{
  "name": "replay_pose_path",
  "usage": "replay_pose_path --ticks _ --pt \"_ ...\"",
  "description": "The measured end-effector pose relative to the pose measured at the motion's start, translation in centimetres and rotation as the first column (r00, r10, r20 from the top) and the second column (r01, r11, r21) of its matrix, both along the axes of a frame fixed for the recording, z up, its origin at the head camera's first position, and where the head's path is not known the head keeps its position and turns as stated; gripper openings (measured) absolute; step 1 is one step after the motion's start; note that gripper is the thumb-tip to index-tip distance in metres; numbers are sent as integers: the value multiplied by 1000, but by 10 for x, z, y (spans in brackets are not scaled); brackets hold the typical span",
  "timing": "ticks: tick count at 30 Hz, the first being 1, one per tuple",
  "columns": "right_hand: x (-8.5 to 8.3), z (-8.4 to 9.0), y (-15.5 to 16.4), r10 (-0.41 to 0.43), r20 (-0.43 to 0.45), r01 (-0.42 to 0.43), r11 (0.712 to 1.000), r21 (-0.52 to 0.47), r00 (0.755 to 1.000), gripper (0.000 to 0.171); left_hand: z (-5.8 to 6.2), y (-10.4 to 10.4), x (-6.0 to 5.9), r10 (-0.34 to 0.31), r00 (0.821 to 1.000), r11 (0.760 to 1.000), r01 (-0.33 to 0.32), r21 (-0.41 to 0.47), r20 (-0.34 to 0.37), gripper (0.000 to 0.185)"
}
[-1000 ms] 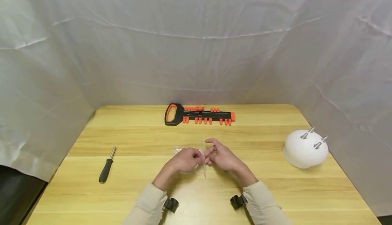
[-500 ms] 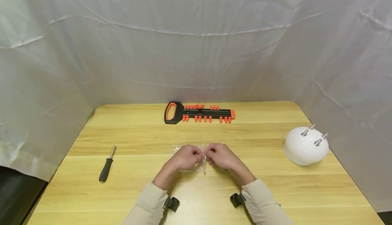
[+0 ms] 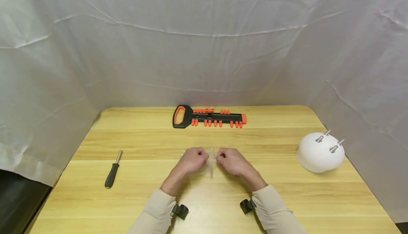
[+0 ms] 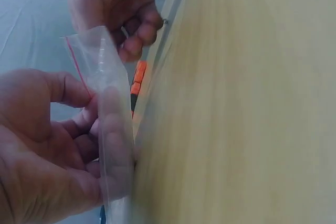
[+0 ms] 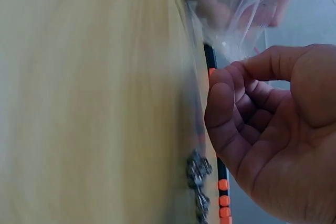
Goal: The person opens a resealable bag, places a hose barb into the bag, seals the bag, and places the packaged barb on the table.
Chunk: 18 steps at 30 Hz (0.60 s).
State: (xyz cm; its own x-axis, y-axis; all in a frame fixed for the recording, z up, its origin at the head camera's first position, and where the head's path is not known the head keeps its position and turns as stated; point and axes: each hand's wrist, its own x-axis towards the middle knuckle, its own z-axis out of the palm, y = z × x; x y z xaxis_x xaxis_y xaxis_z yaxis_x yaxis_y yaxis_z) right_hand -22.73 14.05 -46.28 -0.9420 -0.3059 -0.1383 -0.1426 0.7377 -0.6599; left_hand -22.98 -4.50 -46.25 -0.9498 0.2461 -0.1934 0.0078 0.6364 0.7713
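Note:
A clear plastic zip bag [image 3: 211, 159] with a red line along its mouth [image 4: 77, 66] stands between the two hands at the middle of the table. My left hand [image 3: 192, 160] pinches one side of the mouth between thumb and finger, while its other fingers show through the film. On the other side, my right hand [image 3: 233, 161] pinches the bag's edge with thumb and index finger, as the right wrist view shows. Small shiny metal pieces [image 5: 199, 174] lie on the table by the right hand, mostly hidden from the head view.
A black rack with orange clips [image 3: 216, 117] lies at the back of the wooden table [image 3: 153, 138]. The screwdriver [image 3: 113, 172] with a dark handle is at the left. At the right sits a white dome with metal prongs [image 3: 320, 153]. Grey cloth surrounds the table.
The right hand's fingers, spread a second ago, have come together in a pinch on the bag. Both hands have since drawn slightly apart, and the bag's upper edge spreads between them.

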Motion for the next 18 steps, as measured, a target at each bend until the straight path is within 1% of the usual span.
replay_pose_path --ticks 2,4,8,11,13,15,18 --pt "0 1 1 -33 4 33 999 8 999 17 0 1 0 20 1000 1000 -20 5 9 22" --pt "0 1 1 -57 14 57 998 -4 998 15 0 2 0 11 1000 1000 -11 16 18 19" --pt "1 0 0 -65 70 71 994 -79 995 12 0 4 3 -49 999 998 48 29 12 10" --pt "2 1 0 -72 93 83 990 -116 993 10 0 5 4 -79 997 997 79 10 -11 9" --pt "2 3 0 -91 75 98 990 -104 993 6 0 5 4 -76 997 997 76 -5 -18 11" --pt "2 3 1 -115 39 117 991 -69 993 2 -1 4 4 -62 998 998 62 -6 -20 13" --pt "2 4 3 -148 -23 148 989 -1 989 8 -1 3 3 -38 999 999 38 -4 -21 19"
